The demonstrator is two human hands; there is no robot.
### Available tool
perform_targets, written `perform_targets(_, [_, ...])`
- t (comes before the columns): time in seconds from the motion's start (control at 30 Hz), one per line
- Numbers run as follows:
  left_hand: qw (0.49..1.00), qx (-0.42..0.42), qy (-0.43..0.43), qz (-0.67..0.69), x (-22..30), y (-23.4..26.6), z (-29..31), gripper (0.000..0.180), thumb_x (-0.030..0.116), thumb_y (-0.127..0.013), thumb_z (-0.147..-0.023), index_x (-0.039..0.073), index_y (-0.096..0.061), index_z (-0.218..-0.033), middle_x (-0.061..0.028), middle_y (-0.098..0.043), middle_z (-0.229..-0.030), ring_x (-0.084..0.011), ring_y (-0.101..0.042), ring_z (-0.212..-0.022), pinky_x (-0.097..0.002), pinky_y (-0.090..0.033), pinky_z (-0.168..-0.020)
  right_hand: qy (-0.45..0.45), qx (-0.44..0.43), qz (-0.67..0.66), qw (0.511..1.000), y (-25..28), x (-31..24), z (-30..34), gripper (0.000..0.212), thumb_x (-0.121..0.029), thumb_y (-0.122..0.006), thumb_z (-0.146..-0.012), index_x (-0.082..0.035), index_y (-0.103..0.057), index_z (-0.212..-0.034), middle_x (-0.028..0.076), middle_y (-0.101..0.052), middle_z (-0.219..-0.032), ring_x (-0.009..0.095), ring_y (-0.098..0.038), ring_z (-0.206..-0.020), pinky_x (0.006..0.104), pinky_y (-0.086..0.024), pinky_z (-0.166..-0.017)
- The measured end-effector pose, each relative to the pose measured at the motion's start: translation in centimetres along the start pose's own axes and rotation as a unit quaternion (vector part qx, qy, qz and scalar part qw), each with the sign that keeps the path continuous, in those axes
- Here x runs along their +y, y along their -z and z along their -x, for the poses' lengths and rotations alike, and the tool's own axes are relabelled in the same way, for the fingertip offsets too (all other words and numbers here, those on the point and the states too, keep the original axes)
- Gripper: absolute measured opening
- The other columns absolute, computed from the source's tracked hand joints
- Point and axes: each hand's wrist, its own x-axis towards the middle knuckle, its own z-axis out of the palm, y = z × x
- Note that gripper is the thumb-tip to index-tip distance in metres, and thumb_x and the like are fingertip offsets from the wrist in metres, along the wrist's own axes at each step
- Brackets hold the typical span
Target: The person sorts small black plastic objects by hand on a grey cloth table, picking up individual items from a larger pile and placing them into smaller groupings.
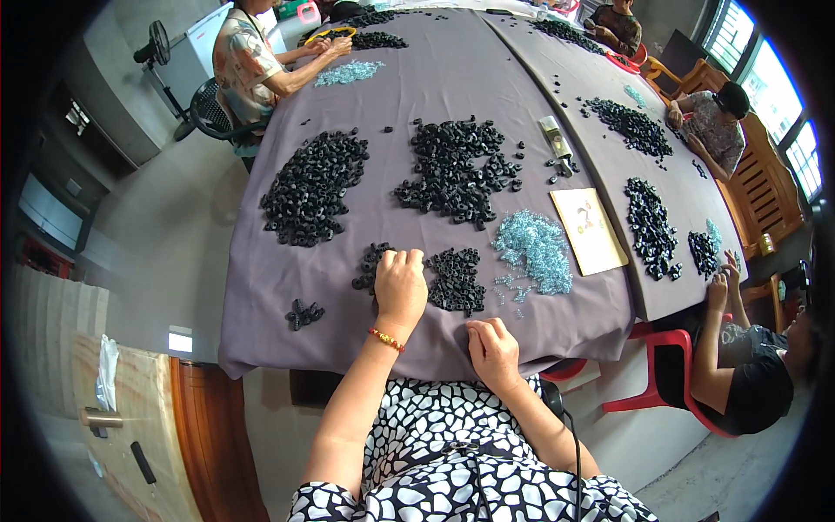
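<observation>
Worktop (444,78): mauve, softly rippled
Left hand (401,287): curling, grip hidden
Right hand (494,353): likewise
Nearby: knobbly black pieces (457,280), glossy blue bits (534,249)

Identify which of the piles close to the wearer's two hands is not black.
It is the pale blue pile, just left of the cream booklet; its colour sets it apart from the black piles nearby.

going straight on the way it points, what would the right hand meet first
The right hand would most likely meet the small heap of black pieces beside the left hand, though depth is hard to judge here.
</observation>
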Motion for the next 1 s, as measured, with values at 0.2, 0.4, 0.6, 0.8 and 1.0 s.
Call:
perform_targets(0.2, [0.999,-0.026,-0.014,-0.041,0.0,0.1,1.7,0.007,0.007,-0.061,-0.084,0.007,-0.061,-0.091,-0.0102,-0.062,-0.095,-0.0292,-0.057,-0.098,-0.0421,-0.047,-0.09,-0.009,-0.001,0.002,1.0,0.1,0.2,0.0,0.014,-0.001,-0.069,-0.088,-0.005,-0.068,-0.101,0.011,-0.065,-0.087,0.031,-0.067,-0.071,0.0395,-0.055,-0.063])
perform_targets(0.4, [0.997,-0.047,-0.024,-0.061,-0.2,1.3,1.7,0.01,0.01,-0.061,-0.082,0.006,-0.062,-0.091,-0.0103,-0.062,-0.094,-0.0297,-0.056,-0.099,-0.0452,-0.045,-0.093,-0.014,-0.011,0.001,1.0,0.1,0.0,-0.1,0.013,-0.001,-0.069,-0.088,-0.005,-0.069,-0.101,0.012,-0.066,-0.088,0.032,-0.067,-0.073,0.0397,-0.056,-0.064])
perform_targets(0.6, [0.996,-0.088,-0.021,0.016,0.5,2.9,-0.3,0.019,0.02,-0.069,-0.088,0.007,-0.067,-0.101,-0.0119,-0.066,-0.1,-0.0302,-0.058,-0.102,-0.0451,-0.045,-0.095,-0.01,-0.02,0.004,1.0,0.3,0.1,0.0,0.015,0.0,-0.069,-0.087,-0.004,-0.069,-0.102,0.012,-0.066,-0.088,0.032,-0.068,-0.074,0.04,-0.056,-0.065])
perform_targets(0.8, [0.995,-0.05,0.026,0.082,-2.8,-1.1,-7.5,0.019,0.012,-0.064,-0.093,0.006,-0.067,-0.111,-0.0146,-0.065,-0.108,-0.0339,-0.061,-0.103,-0.0433,-0.05,-0.095,0.01,-0.02,0.013,1.0,0.0,0.4,0.2,0.019,-0.001,-0.071,-0.086,-0.005,-0.068,-0.104,0.01,-0.068,-0.089,0.028,-0.068,-0.073,0.0375,-0.056,-0.063])
perform_targets(1.0, [0.991,-0.056,-0.085,0.087,-4.2,-5.4,-11.1,0.035,0.005,-0.057,-0.095,0.01,-0.068,-0.128,-0.0123,-0.065,-0.13,-0.032,-0.059,-0.121,-0.0402,-0.049,-0.105,0.016,-0.023,0.028,0.999,-0.3,0.8,0.3,0.023,-0.001,-0.072,-0.084,-0.006,-0.069,-0.106,0.01,-0.067,-0.088,0.027,-0.067,-0.071,0.0361,-0.055,-0.061])
